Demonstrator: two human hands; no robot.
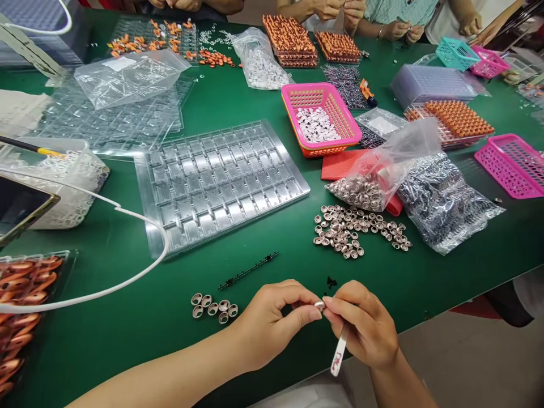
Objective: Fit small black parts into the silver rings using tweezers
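My left hand (276, 323) pinches a small round silvery metal cap (319, 305) between thumb and fingertips. Tucked in my right hand (366, 323) are tweezers (339, 352), their pale end pointing down toward me. The right thumb and forefinger also meet at the cap's edge; whether they grip it is hard to see. Just beyond the fingertips lie a few tiny black pieces (331, 281). Left of my left hand sits a group of several metal caps (212, 307). A thin black strip with small nubs (249, 271) lies behind that group.
Behind my hands is a pile of loose caps (340, 226), beside an opened plastic bag of caps (361, 190). A clear moulded tray (221, 184) lies mid-table. A white cable (140, 277) loops in from the left. Pink baskets (293, 122) stand farther back; co-workers' hands (331, 8) work opposite.
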